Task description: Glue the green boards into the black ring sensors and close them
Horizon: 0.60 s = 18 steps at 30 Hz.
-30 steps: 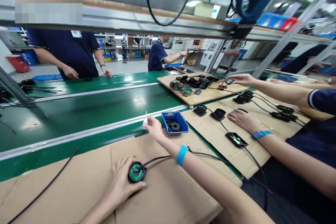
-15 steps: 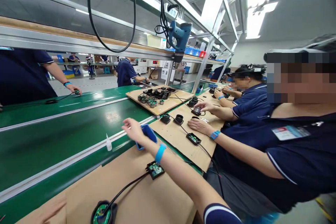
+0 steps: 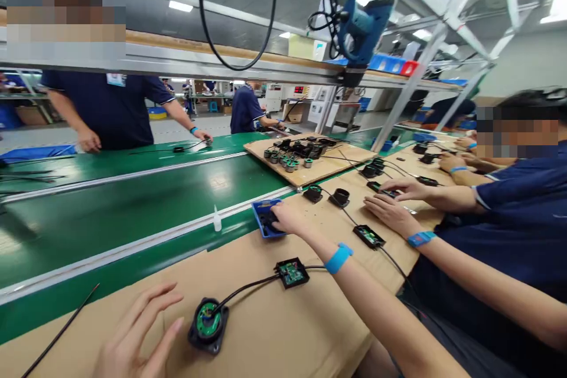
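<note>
Right hand (image 3: 287, 217) reaches into the small blue plastic parts tray (image 3: 262, 211) at the far edge of the cardboard-covered bench (image 3: 274, 331), fingers curled on the dark parts inside; whether anything is pinched cannot be told. Left hand (image 3: 133, 336) hovers open, fingers spread, just beside the round black housing with green circuit board (image 3: 208, 325). A black cable joins that housing to a small rectangular black box with green board (image 3: 291, 272). A small white squeeze bottle (image 3: 217, 220) stands by the green conveyor belt (image 3: 133, 201)
</note>
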Each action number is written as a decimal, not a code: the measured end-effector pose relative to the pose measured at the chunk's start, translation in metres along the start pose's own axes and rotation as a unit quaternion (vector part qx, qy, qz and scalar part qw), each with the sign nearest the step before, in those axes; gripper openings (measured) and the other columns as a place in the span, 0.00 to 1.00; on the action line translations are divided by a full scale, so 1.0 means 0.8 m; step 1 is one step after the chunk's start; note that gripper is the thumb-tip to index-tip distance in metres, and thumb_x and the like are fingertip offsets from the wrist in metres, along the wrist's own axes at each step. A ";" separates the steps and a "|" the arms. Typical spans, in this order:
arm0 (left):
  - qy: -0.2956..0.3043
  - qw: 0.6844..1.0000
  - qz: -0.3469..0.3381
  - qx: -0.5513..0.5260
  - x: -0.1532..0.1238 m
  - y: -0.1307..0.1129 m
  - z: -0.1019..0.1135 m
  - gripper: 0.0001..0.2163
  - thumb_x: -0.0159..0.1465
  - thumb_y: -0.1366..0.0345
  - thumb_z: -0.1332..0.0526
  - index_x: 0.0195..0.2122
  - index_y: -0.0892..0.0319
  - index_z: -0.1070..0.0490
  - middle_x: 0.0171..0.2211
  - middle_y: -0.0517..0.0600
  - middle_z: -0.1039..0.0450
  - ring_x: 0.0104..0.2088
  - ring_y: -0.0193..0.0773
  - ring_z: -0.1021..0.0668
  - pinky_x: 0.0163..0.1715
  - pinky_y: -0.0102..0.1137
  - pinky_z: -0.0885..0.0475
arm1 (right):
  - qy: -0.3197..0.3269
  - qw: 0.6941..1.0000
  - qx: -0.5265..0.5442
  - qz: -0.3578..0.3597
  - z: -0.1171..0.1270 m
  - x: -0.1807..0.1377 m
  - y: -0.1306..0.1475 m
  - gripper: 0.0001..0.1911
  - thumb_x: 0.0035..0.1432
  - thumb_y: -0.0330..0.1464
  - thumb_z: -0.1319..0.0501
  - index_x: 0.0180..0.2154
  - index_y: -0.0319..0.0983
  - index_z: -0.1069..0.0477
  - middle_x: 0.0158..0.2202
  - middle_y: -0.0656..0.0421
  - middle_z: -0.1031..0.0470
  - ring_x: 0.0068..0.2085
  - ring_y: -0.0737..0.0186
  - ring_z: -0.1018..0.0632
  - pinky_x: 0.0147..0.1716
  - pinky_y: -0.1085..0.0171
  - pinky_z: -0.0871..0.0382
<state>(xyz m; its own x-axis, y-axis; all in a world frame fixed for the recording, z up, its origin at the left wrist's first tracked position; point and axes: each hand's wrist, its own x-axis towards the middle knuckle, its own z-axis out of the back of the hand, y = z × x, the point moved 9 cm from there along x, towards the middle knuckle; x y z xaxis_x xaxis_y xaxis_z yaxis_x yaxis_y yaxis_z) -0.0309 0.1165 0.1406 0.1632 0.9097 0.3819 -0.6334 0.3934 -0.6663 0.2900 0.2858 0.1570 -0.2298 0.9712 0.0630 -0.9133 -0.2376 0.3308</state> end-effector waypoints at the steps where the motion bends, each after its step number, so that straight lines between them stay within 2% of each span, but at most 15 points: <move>1: 0.014 0.999 0.034 -0.029 0.004 -0.006 -0.005 0.14 0.61 0.55 0.36 0.48 0.46 0.23 0.55 0.51 0.27 0.54 0.53 0.24 0.51 0.38 0.26 | -0.010 1.000 0.008 0.020 0.004 -0.009 0.016 0.11 0.62 0.31 0.36 0.46 0.35 0.27 0.46 0.51 0.24 0.46 0.56 0.22 0.46 0.56 0.26; 3: 0.043 0.981 0.124 -0.141 0.010 -0.008 -0.017 0.17 0.63 0.50 0.38 0.51 0.49 0.25 0.54 0.53 0.26 0.55 0.52 0.25 0.53 0.39 0.27 | -0.018 0.996 0.039 0.072 0.008 -0.035 0.057 0.16 0.59 0.27 0.36 0.50 0.34 0.29 0.46 0.51 0.22 0.46 0.57 0.22 0.46 0.59 0.27; 4: 0.063 0.957 0.176 -0.223 0.010 -0.007 -0.028 0.20 0.63 0.47 0.39 0.53 0.50 0.26 0.53 0.55 0.26 0.54 0.51 0.24 0.53 0.40 0.28 | -0.008 0.992 0.066 0.111 0.006 -0.051 0.084 0.19 0.58 0.27 0.36 0.52 0.36 0.30 0.46 0.53 0.22 0.45 0.59 0.21 0.45 0.62 0.26; 6: 0.138 0.867 0.265 -0.398 0.005 -0.014 -0.063 0.25 0.62 0.43 0.40 0.54 0.53 0.26 0.51 0.57 0.24 0.49 0.50 0.21 0.51 0.41 0.26 | 0.025 0.965 0.143 0.218 -0.003 -0.091 0.146 0.22 0.54 0.28 0.33 0.52 0.40 0.30 0.47 0.58 0.21 0.45 0.63 0.21 0.45 0.66 0.27; 8: 0.208 0.768 0.296 -0.528 -0.002 -0.035 -0.092 0.25 0.61 0.43 0.38 0.51 0.57 0.24 0.47 0.59 0.22 0.43 0.47 0.19 0.44 0.38 0.23 | 0.045 0.905 0.246 0.346 -0.006 -0.133 0.205 0.23 0.54 0.28 0.34 0.52 0.41 0.30 0.47 0.57 0.21 0.46 0.61 0.22 0.48 0.63 0.28; 9: 0.228 0.736 0.294 -0.566 -0.003 -0.044 -0.099 0.24 0.61 0.45 0.37 0.48 0.59 0.23 0.44 0.59 0.21 0.40 0.44 0.19 0.41 0.36 0.23 | 0.044 0.877 0.282 0.386 -0.008 -0.149 0.224 0.23 0.54 0.28 0.35 0.52 0.41 0.30 0.46 0.57 0.21 0.46 0.60 0.22 0.49 0.61 0.28; 10: 0.236 0.719 0.287 -0.587 -0.003 -0.050 -0.102 0.22 0.62 0.46 0.36 0.45 0.61 0.21 0.43 0.60 0.21 0.37 0.41 0.19 0.39 0.33 0.23 | 0.036 0.860 0.308 0.404 -0.011 -0.159 0.236 0.22 0.55 0.27 0.36 0.53 0.41 0.30 0.45 0.56 0.21 0.46 0.60 0.22 0.49 0.59 0.29; 12: 0.227 0.715 0.281 -0.599 -0.002 -0.051 -0.100 0.19 0.62 0.50 0.34 0.42 0.62 0.21 0.41 0.59 0.20 0.34 0.37 0.20 0.37 0.30 0.24 | 0.014 0.860 0.331 0.387 -0.022 -0.162 0.237 0.23 0.57 0.28 0.36 0.55 0.42 0.32 0.46 0.55 0.21 0.48 0.59 0.22 0.50 0.58 0.29; 14: 0.198 0.726 0.291 -0.591 0.000 -0.040 -0.092 0.17 0.60 0.53 0.32 0.44 0.60 0.22 0.42 0.57 0.20 0.36 0.37 0.20 0.41 0.31 0.24 | -0.013 0.888 0.324 0.325 -0.036 -0.153 0.219 0.25 0.59 0.31 0.36 0.58 0.42 0.36 0.53 0.52 0.25 0.55 0.56 0.25 0.54 0.56 0.30; 16: 0.154 0.757 0.297 -0.562 0.006 -0.023 -0.079 0.17 0.58 0.55 0.29 0.45 0.58 0.23 0.43 0.54 0.20 0.41 0.38 0.20 0.46 0.31 0.26 | -0.027 0.935 0.257 0.243 -0.056 -0.145 0.192 0.22 0.62 0.32 0.38 0.57 0.40 0.37 0.55 0.49 0.27 0.57 0.53 0.27 0.54 0.52 0.29; 18: 0.117 0.796 0.290 -0.519 0.013 -0.003 -0.068 0.17 0.55 0.55 0.27 0.41 0.58 0.23 0.42 0.52 0.20 0.44 0.39 0.21 0.47 0.30 0.28 | -0.016 0.969 0.168 0.181 -0.076 -0.144 0.170 0.16 0.63 0.30 0.38 0.52 0.39 0.33 0.49 0.49 0.24 0.51 0.50 0.23 0.49 0.49 0.27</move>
<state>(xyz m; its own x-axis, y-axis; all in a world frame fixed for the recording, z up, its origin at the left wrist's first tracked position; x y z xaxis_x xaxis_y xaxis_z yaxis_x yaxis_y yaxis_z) 0.0137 0.1322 0.1113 0.2839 0.9308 -0.2304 0.2927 -0.3130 -0.9035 0.1720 0.1405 0.1373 -0.4988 0.8271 0.2589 -0.6126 -0.5478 0.5698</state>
